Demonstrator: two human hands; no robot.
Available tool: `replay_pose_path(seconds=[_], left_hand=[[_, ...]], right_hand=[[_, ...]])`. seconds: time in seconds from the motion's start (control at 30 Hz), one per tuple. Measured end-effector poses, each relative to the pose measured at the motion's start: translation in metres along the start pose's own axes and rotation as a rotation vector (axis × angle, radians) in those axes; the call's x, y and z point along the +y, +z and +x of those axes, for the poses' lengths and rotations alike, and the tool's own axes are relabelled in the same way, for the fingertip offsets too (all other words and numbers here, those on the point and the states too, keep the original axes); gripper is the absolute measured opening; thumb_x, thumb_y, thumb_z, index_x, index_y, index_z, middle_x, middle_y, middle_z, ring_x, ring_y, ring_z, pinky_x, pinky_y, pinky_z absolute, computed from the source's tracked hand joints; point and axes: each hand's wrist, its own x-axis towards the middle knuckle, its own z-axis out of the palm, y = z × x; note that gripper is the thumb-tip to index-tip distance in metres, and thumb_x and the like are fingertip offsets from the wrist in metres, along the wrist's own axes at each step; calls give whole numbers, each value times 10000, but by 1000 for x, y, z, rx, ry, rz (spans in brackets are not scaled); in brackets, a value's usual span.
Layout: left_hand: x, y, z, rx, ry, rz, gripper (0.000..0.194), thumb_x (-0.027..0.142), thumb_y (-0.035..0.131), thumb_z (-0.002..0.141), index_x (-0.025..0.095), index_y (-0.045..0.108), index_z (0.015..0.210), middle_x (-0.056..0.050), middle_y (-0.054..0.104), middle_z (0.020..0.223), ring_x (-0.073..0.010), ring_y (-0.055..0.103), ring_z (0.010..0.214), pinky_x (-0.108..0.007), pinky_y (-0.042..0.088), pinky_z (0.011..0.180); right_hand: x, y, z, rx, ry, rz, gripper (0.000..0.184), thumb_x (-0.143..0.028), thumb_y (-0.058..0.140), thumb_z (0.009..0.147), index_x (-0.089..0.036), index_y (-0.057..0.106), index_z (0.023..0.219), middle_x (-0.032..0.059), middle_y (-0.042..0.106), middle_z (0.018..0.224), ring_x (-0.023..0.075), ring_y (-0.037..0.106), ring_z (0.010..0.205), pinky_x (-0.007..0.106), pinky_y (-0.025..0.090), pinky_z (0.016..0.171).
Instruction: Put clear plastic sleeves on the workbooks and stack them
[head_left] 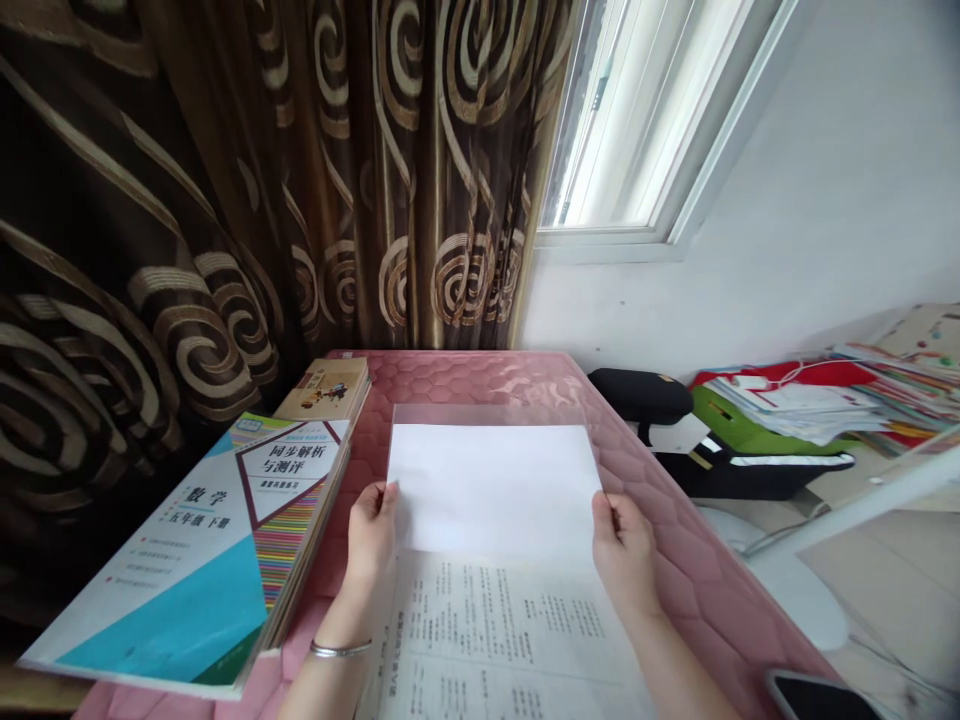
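My left hand (372, 530) pinches the left edge of a clear plastic sleeve (487, 413), thumb on top. At the opposite edge my right hand (626, 540) grips it the same way. A blank white sheet (491, 475) shows through the plastic, its top edge a little below the sleeve's top. Nearer to me lies a printed page (510, 630) with dense text; I cannot tell whether it is inside the sleeve or under it. A silver bangle (341, 649) circles my left wrist.
A pile of workbooks (187, 560) stands on the pink quilted tabletop (465, 375) at left, with brown books (324, 388) behind. A dark phone (817, 695) lies bottom right. Bags and papers (795, 410) sit beyond the right edge. Curtain (420, 180) and wall back the table.
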Motion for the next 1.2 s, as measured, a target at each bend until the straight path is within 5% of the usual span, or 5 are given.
replay_pose_path(seconds=[0.13, 0.4, 0.63, 0.9, 1.2], left_hand=[[-7, 3, 1, 52, -2, 209, 356, 491, 489, 809, 162, 569, 700, -24, 600, 618, -150, 531, 575, -242, 384, 561], [-2, 5, 1, -31, -73, 713, 277, 262, 412, 895, 169, 594, 708, -115, 686, 736, -192, 642, 696, -252, 336, 596], [-3, 7, 1, -23, -61, 758, 272, 270, 441, 895, 166, 598, 700, -117, 696, 773, -186, 636, 709, -254, 310, 595], [-3, 2, 2, 14, -81, 702, 291, 245, 463, 857, 152, 599, 616, -48, 633, 596, -125, 524, 576, -230, 298, 553], [4, 5, 4, -84, -116, 906, 300, 293, 448, 871, 152, 666, 721, -152, 716, 782, -210, 658, 742, -272, 313, 596]], right_hand=[[5, 4, 1, -19, 38, -51, 381, -548, 403, 814, -216, 478, 641, 42, 569, 629, 185, 504, 632, 276, 388, 593], [22, 8, 12, -326, 254, -319, 271, -395, 412, 774, -215, 589, 676, 87, 665, 688, 257, 621, 737, 303, 416, 606], [24, 7, 13, -383, 228, -393, 306, -371, 390, 824, -201, 630, 737, 123, 696, 786, 271, 644, 814, 311, 429, 645], [16, 9, 10, -350, 229, -423, 339, -313, 371, 844, -169, 674, 792, 126, 703, 790, 259, 648, 804, 291, 430, 619], [12, 8, 13, -439, 220, -572, 319, -269, 399, 867, -140, 685, 811, 137, 714, 836, 242, 660, 823, 260, 418, 632]])
